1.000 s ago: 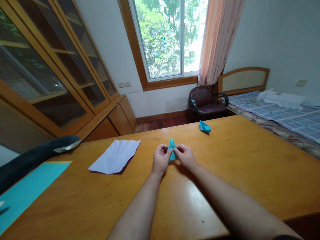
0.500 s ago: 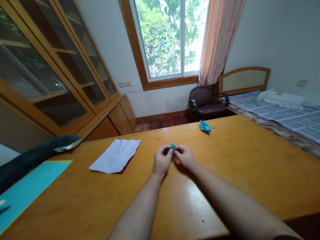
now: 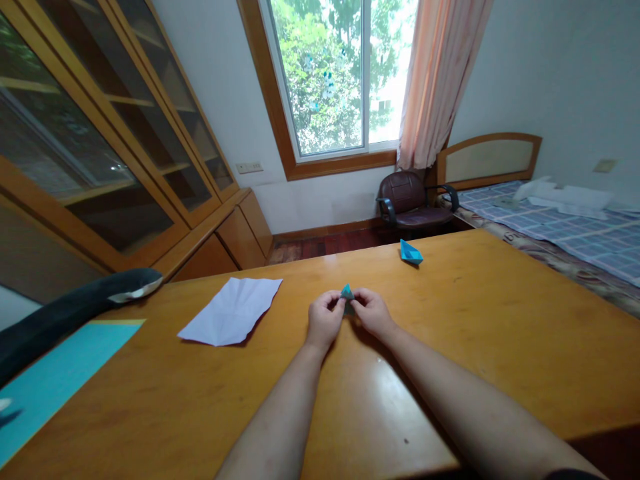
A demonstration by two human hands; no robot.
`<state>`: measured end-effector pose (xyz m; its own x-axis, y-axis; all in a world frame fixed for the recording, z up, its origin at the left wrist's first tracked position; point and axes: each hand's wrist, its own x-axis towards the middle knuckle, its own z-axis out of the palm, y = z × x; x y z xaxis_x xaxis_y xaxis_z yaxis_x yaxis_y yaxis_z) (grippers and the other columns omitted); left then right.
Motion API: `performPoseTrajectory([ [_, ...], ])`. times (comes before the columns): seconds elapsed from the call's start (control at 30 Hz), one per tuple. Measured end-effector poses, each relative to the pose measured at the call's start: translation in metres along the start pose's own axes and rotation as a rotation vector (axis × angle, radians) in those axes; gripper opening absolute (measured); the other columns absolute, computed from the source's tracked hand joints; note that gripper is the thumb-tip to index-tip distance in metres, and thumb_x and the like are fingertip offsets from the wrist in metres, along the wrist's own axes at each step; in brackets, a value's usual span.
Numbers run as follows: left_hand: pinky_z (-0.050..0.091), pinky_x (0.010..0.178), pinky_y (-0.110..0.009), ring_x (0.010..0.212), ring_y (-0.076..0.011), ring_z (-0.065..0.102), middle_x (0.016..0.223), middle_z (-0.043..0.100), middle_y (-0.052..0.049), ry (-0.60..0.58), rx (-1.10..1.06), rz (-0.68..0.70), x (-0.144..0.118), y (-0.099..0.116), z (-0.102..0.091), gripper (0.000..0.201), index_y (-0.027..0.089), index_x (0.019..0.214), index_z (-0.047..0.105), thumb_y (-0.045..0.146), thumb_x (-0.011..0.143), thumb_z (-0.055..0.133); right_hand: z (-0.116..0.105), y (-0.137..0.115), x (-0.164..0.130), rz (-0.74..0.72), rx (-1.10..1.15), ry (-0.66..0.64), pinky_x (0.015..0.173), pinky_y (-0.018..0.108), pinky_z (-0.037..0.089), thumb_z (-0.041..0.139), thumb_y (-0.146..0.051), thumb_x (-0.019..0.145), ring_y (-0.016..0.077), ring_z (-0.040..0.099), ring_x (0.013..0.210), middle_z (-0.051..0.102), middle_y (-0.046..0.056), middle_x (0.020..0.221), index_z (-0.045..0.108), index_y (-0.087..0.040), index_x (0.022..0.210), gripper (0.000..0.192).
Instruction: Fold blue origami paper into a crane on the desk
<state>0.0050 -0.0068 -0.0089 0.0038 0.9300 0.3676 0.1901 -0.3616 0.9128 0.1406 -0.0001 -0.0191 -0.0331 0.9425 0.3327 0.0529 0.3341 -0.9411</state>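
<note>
A small piece of folded blue-green paper (image 3: 347,292) is pinched between my two hands just above the table, its pointed tip showing over the fingers. My left hand (image 3: 325,319) grips its left side with thumb and fingers. On its right side my right hand (image 3: 371,312) pinches it the same way. The fingers cover much of the paper's lower part. Farther off, toward the table's back edge, stands a blue folded paper boat (image 3: 411,253). Left of my hands lies a creased white sheet of paper (image 3: 233,312).
The wooden table (image 3: 480,320) fills the foreground. At its left are sheets of blue paper (image 3: 75,373) and a dark, long plush-like object (image 3: 75,317). Beyond stand a glass-fronted cabinet (image 3: 165,180), an armchair (image 3: 410,200) and a bed (image 3: 565,220).
The folded paper's tip stands slightly higher and looks wider between my fingers. Both hands stay nearly in place, with small shifts of the fingers.
</note>
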Motion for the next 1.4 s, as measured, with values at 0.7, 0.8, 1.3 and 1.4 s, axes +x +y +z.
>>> performPoseTrajectory([
  [0.7, 0.049, 0.062, -0.024, 0.064, -0.0142, 0.060, 0.068, 0.067, -0.003, -0.024, -0.155, -0.106, 0.004, 0.001, -0.005, 0.018, 0.015, 0.072, 0.068, 0.031, 0.068, 0.074, 0.001, 0.001, 0.001, 0.086, 0.148, -0.038, 0.061, 0.027, 0.048, 0.066, -0.046, 0.072, 0.0143, 0.056, 0.062, 0.065, 0.000, 0.067, 0.066, -0.018, 0.073, 0.028],
  [0.8, 0.047, 0.058, -0.021, 0.060, -0.0115, 0.058, 0.064, 0.062, 0.001, 0.052, -0.259, -0.148, 0.005, 0.004, -0.002, 0.023, 0.016, 0.070, 0.061, 0.028, 0.061, 0.078, 0.002, 0.000, 0.001, 0.091, 0.160, -0.029, 0.061, 0.027, 0.048, 0.068, -0.047, 0.071, 0.0144, 0.057, 0.062, 0.065, 0.000, 0.067, 0.066, -0.018, 0.072, 0.029],
  [1.3, 0.051, 0.081, -0.031, 0.084, -0.0183, 0.064, 0.087, 0.069, -0.007, -0.041, -0.090, 0.082, 0.005, 0.000, -0.006, 0.009, 0.019, 0.077, 0.076, 0.022, 0.071, 0.069, 0.004, 0.001, 0.002, 0.107, 0.157, 0.070, 0.059, 0.028, 0.049, 0.067, -0.045, 0.070, 0.0161, 0.060, 0.062, 0.068, 0.002, 0.070, 0.068, -0.019, 0.083, 0.029],
  [1.4, 0.051, 0.083, -0.033, 0.085, -0.0192, 0.065, 0.089, 0.070, -0.008, -0.036, -0.115, 0.040, 0.006, -0.003, -0.006, 0.011, 0.018, 0.078, 0.076, 0.020, 0.069, 0.070, 0.007, 0.003, 0.001, 0.100, 0.171, 0.150, 0.054, 0.027, 0.048, 0.069, -0.043, 0.068, 0.0149, 0.057, 0.057, 0.065, 0.000, 0.064, 0.065, -0.019, 0.083, 0.028],
])
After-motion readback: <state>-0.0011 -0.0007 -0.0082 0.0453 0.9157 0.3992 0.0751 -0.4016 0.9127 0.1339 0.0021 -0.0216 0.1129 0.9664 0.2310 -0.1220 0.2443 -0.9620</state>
